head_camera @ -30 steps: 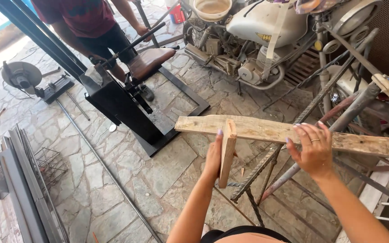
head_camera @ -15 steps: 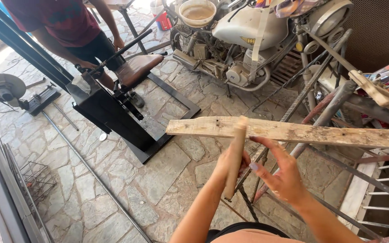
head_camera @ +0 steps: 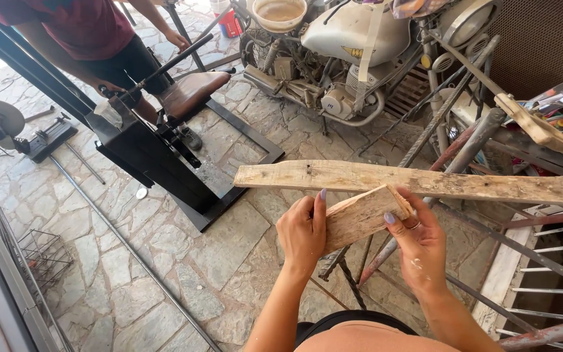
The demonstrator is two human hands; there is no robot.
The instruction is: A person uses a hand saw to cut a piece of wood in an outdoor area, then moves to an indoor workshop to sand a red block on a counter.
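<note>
A: Both hands on it! Left hand and right hand each have a closed grip on the short, rough, pale wooden offcut.

B: Where exactly?

A: Just below the long weathered wooden plank, tilted, touching it.

rough, weathered wood block and plank
</note>
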